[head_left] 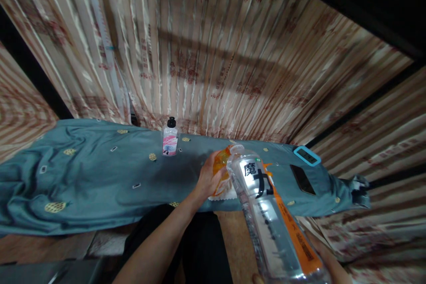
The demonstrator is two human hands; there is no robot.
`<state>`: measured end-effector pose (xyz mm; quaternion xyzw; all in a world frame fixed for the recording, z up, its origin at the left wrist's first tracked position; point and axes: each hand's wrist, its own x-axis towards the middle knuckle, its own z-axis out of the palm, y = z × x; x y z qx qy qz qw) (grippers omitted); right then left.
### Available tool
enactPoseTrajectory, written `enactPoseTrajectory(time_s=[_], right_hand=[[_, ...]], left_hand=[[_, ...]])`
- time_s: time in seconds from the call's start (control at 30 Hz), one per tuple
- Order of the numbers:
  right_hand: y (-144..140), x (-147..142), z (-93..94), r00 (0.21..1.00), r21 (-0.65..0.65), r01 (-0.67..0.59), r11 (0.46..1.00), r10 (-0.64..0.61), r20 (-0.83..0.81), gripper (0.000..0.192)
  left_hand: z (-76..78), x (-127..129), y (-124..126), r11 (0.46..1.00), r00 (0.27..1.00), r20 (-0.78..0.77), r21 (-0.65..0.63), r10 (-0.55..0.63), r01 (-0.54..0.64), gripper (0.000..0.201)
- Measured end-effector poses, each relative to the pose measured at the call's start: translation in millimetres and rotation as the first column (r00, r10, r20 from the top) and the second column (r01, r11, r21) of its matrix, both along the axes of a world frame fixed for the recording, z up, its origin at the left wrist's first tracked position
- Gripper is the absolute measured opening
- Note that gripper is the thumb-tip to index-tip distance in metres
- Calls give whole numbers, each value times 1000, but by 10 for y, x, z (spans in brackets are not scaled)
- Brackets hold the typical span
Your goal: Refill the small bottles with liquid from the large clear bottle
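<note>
While the right hand (pixel 328 266) wraps its grip around a tilted clear bottle (pixel 269 213), the left hand (pixel 208 179) pinches an orange cup (pixel 220 166) just beside the bottle's mouth, above the teal-covered tabletop (pixel 100 177).

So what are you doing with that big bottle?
A person sits at a table under a blue-green cloth. The right hand grips a large clear bottle with an orange label by its base, tipping its open neck toward an orange cup that the left hand holds. A small pink-labelled bottle stands further back. A dark phone and a blue-framed gadget lie on the right.
</note>
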<state>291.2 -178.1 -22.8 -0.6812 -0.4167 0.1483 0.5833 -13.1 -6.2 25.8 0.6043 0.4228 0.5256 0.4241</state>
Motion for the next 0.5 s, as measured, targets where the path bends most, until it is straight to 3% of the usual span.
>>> enactPoseTrajectory(time_s=[0.13,0.33,0.5], right_hand=[[15,-84,138,994,-119,-106,987,104,-22,57],[-163,-398,305,1000,-4,7,1000,-7,-25,34],[-26,-386,400,990,56,-7,998,-1,141,44]], left_hand=[[-2,3,6,1000,1000,-1,21,13,-13,45],[5,3,6,1000,1000,-11,20,14,-13,44],[18,-1,-4,1000,1000,-24,19,13,-13,45]])
